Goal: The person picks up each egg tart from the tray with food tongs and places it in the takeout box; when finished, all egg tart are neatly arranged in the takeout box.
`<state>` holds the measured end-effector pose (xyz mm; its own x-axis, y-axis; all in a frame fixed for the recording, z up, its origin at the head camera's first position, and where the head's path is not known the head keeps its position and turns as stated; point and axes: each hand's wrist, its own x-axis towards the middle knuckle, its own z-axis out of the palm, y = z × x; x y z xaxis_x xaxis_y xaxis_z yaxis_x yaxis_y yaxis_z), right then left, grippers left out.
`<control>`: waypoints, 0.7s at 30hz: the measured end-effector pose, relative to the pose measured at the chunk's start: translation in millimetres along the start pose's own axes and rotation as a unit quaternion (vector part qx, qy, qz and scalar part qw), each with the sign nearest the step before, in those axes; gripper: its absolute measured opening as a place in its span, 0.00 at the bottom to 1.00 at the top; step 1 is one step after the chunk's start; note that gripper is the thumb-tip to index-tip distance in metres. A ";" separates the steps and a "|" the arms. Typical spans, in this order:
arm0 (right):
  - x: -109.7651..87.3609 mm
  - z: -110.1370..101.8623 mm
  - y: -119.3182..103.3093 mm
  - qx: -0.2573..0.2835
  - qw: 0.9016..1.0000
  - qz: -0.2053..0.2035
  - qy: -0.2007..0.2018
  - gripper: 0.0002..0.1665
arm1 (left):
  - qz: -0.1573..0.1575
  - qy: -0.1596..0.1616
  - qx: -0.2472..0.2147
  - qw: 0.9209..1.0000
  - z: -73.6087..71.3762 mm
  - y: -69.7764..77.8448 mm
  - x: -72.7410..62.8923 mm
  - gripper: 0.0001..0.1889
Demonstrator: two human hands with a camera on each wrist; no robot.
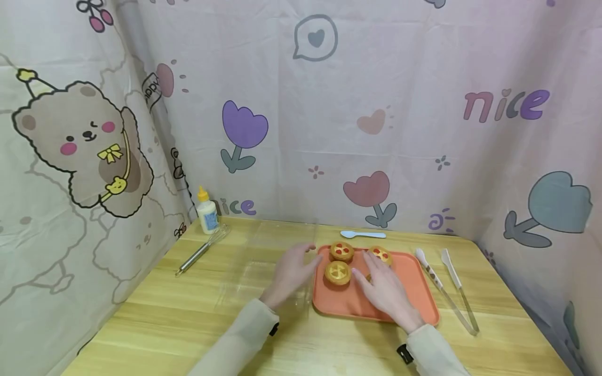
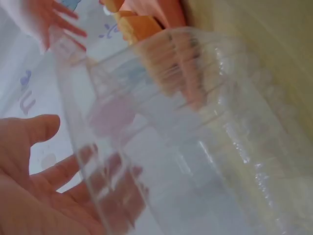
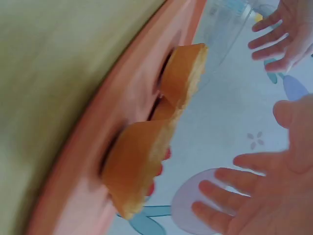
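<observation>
Several small tarts sit on an orange tray (image 1: 348, 308). Two have red pieces on top, a back left tart (image 1: 342, 251) and a back right tart (image 1: 380, 255); a front left tart (image 1: 337, 273) has a yellow wedge pattern. Over the tray's right half my right hand (image 1: 385, 290) reaches with fingers spread, partly hiding another tart; the right wrist view shows its palm empty. My left hand (image 1: 292, 271) hovers between the tray's left edge and a clear plastic box (image 1: 249, 277). Its fingers are loosely extended, seen partly through the clear wall in the left wrist view.
Tongs (image 1: 439, 284) with white tips lie spread right of the tray. Behind it is a light blue spoon-like utensil (image 1: 364, 235). A whisk (image 1: 197, 257) and a white squeeze bottle (image 1: 207, 215) with a yellow cap are at the left. A printed curtain (image 1: 291, 130) surrounds the table.
</observation>
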<state>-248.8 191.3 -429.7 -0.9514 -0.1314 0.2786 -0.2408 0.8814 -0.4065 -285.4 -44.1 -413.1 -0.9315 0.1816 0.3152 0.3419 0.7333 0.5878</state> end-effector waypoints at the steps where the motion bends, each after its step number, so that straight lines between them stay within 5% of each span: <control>1: 1.0 0.1 2.2 0.025 1.000 0.004 0.011 0.39 | -0.012 0.001 -0.032 0.999 -2.2 -1.0 0.6 0.21; 5: 2.7 1.0 11.7 0.130 0.990 0.015 0.059 0.30 | -0.035 0.003 -0.114 0.993 -12.8 -8.6 4.0 0.16; 12: -1.4 -5.3 31.2 0.284 0.952 0.043 0.107 0.17 | -0.023 -0.012 -0.172 0.985 -27.6 -28.5 3.1 0.10; 16: 1.1 -13.6 43.4 0.345 0.931 0.070 0.099 0.16 | -0.044 -0.027 -0.181 0.982 -37.7 -43.3 0.8 0.13; 21: 2.3 -27.4 63.8 0.377 0.919 0.089 0.074 0.19 | -0.049 -0.039 -0.191 0.980 -56.4 -66.6 3.1 0.16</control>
<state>-261.0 259.7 -431.1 -0.9652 0.0966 0.2430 -0.2026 0.3113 -0.9285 -304.1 -129.3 -409.2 -0.9640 0.1829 0.1932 0.2571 0.4537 0.8532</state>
